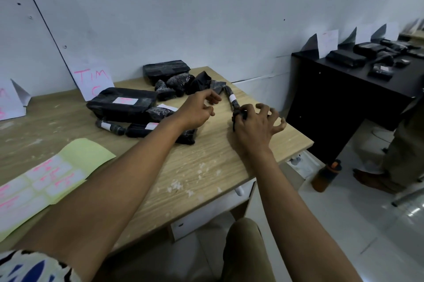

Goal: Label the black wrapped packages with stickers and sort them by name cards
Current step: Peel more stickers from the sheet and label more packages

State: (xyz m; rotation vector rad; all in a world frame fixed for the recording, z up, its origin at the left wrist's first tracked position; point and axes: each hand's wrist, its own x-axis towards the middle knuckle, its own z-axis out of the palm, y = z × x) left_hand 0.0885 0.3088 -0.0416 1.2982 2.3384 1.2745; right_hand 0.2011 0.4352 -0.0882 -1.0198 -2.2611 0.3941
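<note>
Nearby, unlabelled packages [181,83] behind left hand [197,110].

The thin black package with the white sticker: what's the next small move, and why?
Probably set the thin black package down with the labelled packages by the TIM C card: it already carries a sticker, and the right hand pinches its near end.

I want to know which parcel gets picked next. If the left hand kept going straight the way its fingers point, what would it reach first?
Probably the small black wrapped packages bunched at the wooden table's far edge; the left hand hangs open just short of them, though depth is hard to judge.
</note>
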